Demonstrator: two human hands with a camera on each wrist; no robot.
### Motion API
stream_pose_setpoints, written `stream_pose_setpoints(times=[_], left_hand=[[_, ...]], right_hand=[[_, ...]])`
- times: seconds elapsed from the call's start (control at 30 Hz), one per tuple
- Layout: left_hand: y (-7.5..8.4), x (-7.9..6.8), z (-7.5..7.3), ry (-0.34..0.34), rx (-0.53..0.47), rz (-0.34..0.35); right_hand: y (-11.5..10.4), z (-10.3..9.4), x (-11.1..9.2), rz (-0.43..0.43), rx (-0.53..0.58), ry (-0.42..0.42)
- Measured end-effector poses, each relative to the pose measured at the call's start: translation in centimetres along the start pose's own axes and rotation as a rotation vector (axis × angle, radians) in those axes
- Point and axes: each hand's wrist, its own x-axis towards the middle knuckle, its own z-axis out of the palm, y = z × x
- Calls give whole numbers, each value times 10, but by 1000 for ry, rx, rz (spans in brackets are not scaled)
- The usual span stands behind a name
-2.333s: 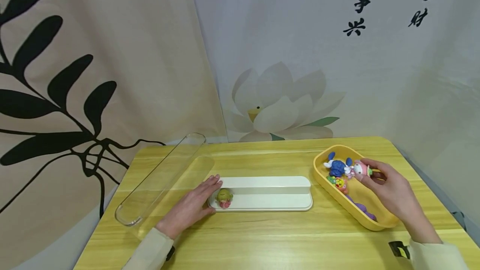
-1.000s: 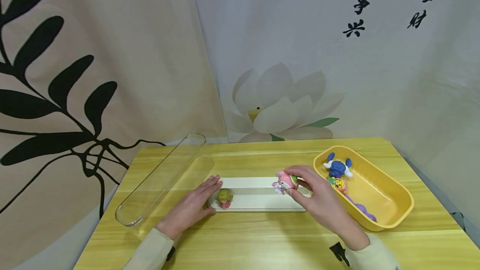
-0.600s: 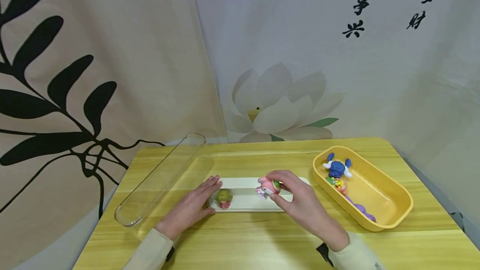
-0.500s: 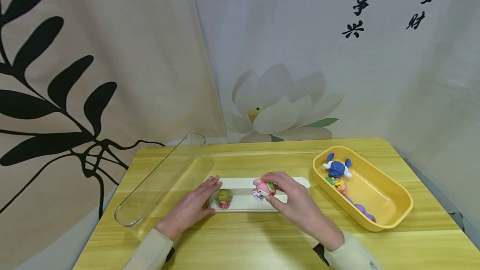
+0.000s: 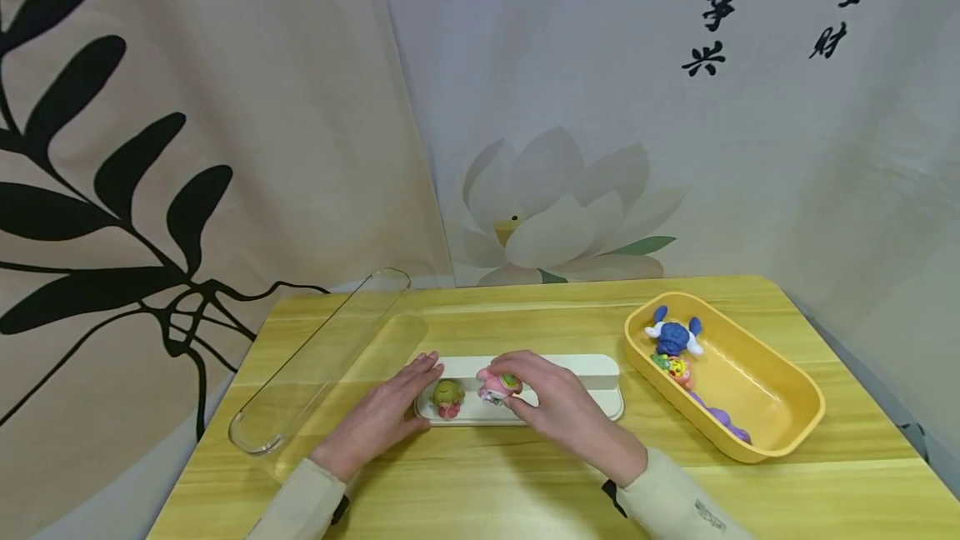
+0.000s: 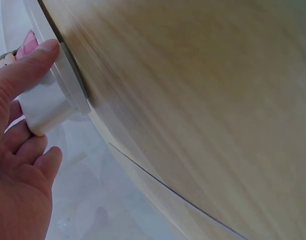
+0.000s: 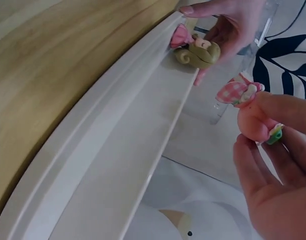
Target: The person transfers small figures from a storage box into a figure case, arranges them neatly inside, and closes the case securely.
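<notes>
A long white stepped base (image 5: 592, 369) lies on the table. My left hand (image 5: 386, 415) grips its left end, thumb at the front edge and fingers at the back, as the left wrist view shows. On that end stands a small figurine (image 5: 447, 397) with olive-green hair and a pink dress. Between thumb and fingertips, my right hand (image 5: 562, 407) pinches a pink figurine (image 5: 497, 386) just above the base, right of the green-haired one. A pink checked part and a green-and-yellow piece show on the pink figurine (image 7: 252, 122) in the right wrist view.
At right stands a yellow tray (image 5: 772, 394) holding a blue-and-white figurine (image 5: 673, 336), a small multicoloured figure (image 5: 678, 368) and a purple piece (image 5: 723, 417). A clear plastic cover (image 5: 322, 365) lies aslant at the left. Printed curtains hang behind the table.
My right hand has lifted the pink figurine out of the yellow tray and carried it left over the white base, near the green-haired figurine. My left hand stays put.
</notes>
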Motion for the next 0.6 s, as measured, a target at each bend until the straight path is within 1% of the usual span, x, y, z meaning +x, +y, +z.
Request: stream_pose_setpoints(times=[0.23, 0.43, 0.6], left_hand=[[0, 0, 0, -3, 2, 5], [0, 0, 0, -3, 7, 4], [0, 0, 0, 0, 11, 4]], right_hand=[[3, 19, 7, -24, -65, -56], [7, 32, 9, -69, -128, -72], [10, 36, 10, -57, -148, -108]])
